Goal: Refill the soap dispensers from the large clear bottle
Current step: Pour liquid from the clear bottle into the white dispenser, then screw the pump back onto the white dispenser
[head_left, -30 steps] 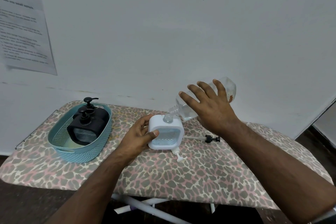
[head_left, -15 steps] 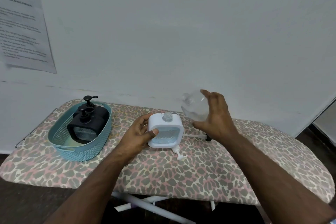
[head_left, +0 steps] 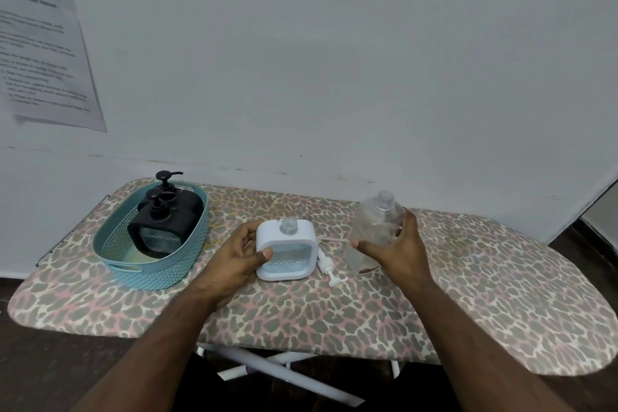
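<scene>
Left hand (head_left: 239, 252) grips white dispenser (head_left: 286, 250) | right hand (head_left: 398, 246) grips upright clear bottle (head_left: 374, 227)

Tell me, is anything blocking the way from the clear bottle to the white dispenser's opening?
Nothing visible. The clear bottle stands upright beside the white dispenser, whose neck is uncapped; its white pump lies on the board between them.

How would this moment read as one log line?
left hand: holds white dispenser, uncapped | right hand: grips clear bottle, upright | white pump: on board
</scene>
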The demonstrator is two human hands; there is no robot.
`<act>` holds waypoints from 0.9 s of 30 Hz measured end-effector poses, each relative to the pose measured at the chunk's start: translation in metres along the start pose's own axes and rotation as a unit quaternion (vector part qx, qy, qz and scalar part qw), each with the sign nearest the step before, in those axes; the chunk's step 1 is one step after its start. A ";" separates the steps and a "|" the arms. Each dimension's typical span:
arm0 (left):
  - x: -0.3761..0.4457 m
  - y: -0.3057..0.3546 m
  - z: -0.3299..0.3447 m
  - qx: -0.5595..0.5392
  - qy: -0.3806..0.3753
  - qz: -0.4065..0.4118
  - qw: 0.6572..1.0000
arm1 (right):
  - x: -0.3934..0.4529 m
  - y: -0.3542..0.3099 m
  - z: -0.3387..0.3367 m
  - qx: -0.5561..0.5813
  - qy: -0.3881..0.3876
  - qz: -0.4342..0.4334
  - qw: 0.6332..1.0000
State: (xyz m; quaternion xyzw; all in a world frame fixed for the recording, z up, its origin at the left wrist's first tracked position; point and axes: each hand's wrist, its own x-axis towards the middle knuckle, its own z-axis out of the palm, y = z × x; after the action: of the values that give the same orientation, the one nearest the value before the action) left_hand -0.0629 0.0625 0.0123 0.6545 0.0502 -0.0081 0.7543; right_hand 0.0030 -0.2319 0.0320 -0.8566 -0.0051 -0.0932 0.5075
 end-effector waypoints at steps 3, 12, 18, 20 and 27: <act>-0.003 -0.004 -0.003 -0.002 -0.004 -0.010 1.000 | -0.005 0.003 0.004 0.000 -0.001 0.008 1.000; -0.001 -0.015 -0.005 0.018 -0.016 -0.029 0.999 | -0.005 0.005 -0.006 0.030 -0.023 0.021 0.999; 0.003 -0.020 -0.011 0.017 -0.026 -0.030 0.999 | -0.023 -0.009 -0.013 -0.014 0.133 -0.049 0.990; 0.003 -0.022 -0.014 0.020 -0.029 -0.032 0.999 | -0.034 -0.025 -0.012 0.029 0.184 -0.134 0.973; 0.000 -0.023 -0.017 0.047 -0.039 -0.029 0.998 | -0.041 -0.030 0.047 -0.281 -0.121 -0.088 0.948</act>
State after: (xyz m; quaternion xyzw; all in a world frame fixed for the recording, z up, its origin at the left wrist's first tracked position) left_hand -0.0660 0.0756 -0.0127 0.6864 0.0391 -0.0578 0.7238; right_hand -0.0331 -0.1729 0.0290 -0.9655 -0.1152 -0.0304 0.2313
